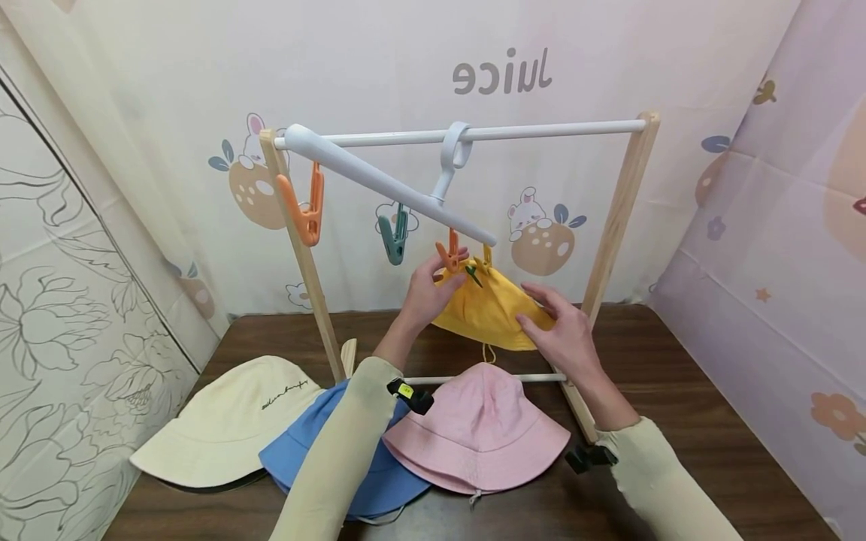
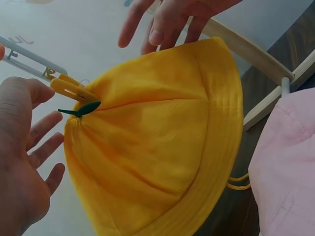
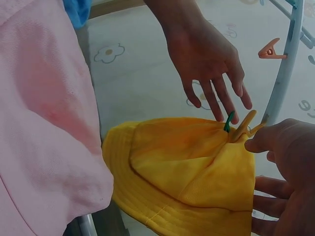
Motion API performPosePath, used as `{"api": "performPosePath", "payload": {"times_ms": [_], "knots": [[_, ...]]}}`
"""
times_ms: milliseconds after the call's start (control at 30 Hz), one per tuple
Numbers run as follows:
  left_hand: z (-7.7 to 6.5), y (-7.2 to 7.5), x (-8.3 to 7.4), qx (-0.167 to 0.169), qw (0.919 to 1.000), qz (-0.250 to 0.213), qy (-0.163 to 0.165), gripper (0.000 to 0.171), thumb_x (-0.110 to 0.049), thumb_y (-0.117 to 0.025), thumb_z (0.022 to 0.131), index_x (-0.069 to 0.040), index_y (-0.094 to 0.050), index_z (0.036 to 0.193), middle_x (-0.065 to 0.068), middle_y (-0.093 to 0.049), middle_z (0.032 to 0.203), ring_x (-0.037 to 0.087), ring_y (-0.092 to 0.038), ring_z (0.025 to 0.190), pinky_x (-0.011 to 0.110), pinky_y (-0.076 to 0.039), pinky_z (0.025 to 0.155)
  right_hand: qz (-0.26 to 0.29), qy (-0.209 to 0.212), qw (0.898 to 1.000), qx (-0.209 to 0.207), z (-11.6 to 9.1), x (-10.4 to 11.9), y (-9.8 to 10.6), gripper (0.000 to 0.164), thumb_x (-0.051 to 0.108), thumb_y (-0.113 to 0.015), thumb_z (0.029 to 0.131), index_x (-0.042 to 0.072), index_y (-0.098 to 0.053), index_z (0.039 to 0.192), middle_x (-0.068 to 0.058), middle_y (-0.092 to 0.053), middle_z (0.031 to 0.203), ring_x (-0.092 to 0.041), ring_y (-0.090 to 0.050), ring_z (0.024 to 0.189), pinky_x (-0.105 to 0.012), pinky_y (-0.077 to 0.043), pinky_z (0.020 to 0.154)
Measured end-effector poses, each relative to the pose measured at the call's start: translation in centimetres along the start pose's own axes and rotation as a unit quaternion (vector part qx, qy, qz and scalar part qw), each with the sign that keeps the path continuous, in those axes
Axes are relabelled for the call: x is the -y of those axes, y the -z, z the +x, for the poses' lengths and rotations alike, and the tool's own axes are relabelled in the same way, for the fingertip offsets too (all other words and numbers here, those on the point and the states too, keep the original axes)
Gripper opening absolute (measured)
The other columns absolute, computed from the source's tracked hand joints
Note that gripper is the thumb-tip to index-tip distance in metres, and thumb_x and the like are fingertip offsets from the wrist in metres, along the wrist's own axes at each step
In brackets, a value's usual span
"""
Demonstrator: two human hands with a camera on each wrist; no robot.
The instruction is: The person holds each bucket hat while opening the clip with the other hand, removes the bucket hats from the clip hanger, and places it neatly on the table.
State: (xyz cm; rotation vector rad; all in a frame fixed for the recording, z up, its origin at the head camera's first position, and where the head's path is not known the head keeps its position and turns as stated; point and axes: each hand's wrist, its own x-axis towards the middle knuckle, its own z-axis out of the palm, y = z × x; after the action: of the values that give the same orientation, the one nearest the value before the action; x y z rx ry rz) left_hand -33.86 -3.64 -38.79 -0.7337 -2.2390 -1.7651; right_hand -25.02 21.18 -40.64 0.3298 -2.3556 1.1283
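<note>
A yellow bucket hat (image 1: 497, 309) with a green leaf tag (image 2: 81, 109) hangs crown-up from a yellow clip (image 2: 74, 89) at the low right end of a tilted white hanger (image 1: 379, 176). My left hand (image 1: 433, 289) is beside the crown, close to the clip, its fingers spread and slightly bent. On the hat's other side is my right hand (image 1: 561, 330), its fingers loosely extended along the edge. In the right wrist view the right fingertips (image 3: 268, 187) meet the hat's side; whether they press on it is unclear. Neither hand visibly grips the fabric.
The hanger hooks over a white rod (image 1: 555, 131) on a wooden frame (image 1: 619, 218). Two orange clips (image 1: 307, 210) and a teal clip (image 1: 395, 237) also hang from it. Cream (image 1: 230, 421), blue (image 1: 379, 481) and pink (image 1: 480, 432) hats lie on the dark table (image 1: 676, 376) in front.
</note>
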Motion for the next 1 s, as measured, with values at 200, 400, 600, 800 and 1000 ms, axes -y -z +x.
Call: {"api": "performPosePath", "payload": {"times_ms": [200, 400, 600, 800, 1000], "knots": [[0.0, -0.1, 0.1, 0.004, 0.9999, 0.0, 0.01, 0.047, -0.016, -0.07, 0.111, -0.012, -0.064, 0.158, 0.012, -0.067, 0.163, 0.037, -0.053, 0.159, 0.066, -0.044, 0.129, 0.001, -0.001, 1.0, 0.006, 0.0, 0.2, -0.2, 0.053, 0.002, -0.083, 0.099, 0.0, -0.068, 0.149, -0.026, -0.074, 0.149, -0.048, -0.074, 0.134, -0.06, -0.057, 0.113], [0.1, 0.0, 0.4, 0.004, 0.9995, 0.002, 0.033, 0.048, -0.018, -0.071, 0.111, -0.016, -0.065, 0.158, 0.012, -0.067, 0.163, 0.038, -0.052, 0.16, 0.066, -0.043, 0.13, 0.0, -0.003, 1.0, 0.007, 0.0, 0.3, -0.4, 0.053, 0.002, -0.083, 0.099, 0.002, -0.069, 0.15, -0.025, -0.075, 0.146, -0.046, -0.076, 0.131, -0.064, -0.058, 0.111], [0.1, 0.1, 1.0, 0.006, 0.9986, 0.003, 0.053, 0.049, -0.018, -0.072, 0.11, -0.019, -0.066, 0.158, 0.013, -0.066, 0.163, 0.037, -0.052, 0.158, 0.065, -0.044, 0.129, -0.009, -0.004, 1.0, 0.003, 0.0, 0.2, -0.8, 0.052, 0.004, -0.084, 0.098, 0.005, -0.071, 0.149, -0.024, -0.079, 0.14, -0.044, -0.078, 0.126, -0.057, -0.062, 0.106], [0.0, 0.0, 1.4, 0.01, 0.9984, -0.001, 0.055, 0.047, -0.016, -0.072, 0.11, -0.016, -0.067, 0.157, 0.013, -0.066, 0.162, 0.038, -0.053, 0.157, 0.066, -0.043, 0.13, -0.022, -0.006, 1.0, 0.009, -0.1, 0.1, -1.0, 0.055, 0.007, -0.085, 0.099, 0.007, -0.069, 0.151, -0.022, -0.079, 0.141, -0.04, -0.078, 0.12, -0.051, -0.062, 0.1], [-0.1, -0.1, 1.5, 0.012, 0.9982, -0.005, 0.058, 0.047, -0.017, -0.072, 0.11, -0.016, -0.066, 0.157, 0.014, -0.065, 0.163, 0.039, -0.052, 0.159, 0.065, -0.042, 0.131, -0.019, -0.001, 1.0, 0.009, 0.0, 0.0, -1.2, 0.056, 0.006, -0.084, 0.099, 0.007, -0.067, 0.153, -0.024, -0.078, 0.142, -0.042, -0.077, 0.119, -0.062, -0.061, 0.101]]}}
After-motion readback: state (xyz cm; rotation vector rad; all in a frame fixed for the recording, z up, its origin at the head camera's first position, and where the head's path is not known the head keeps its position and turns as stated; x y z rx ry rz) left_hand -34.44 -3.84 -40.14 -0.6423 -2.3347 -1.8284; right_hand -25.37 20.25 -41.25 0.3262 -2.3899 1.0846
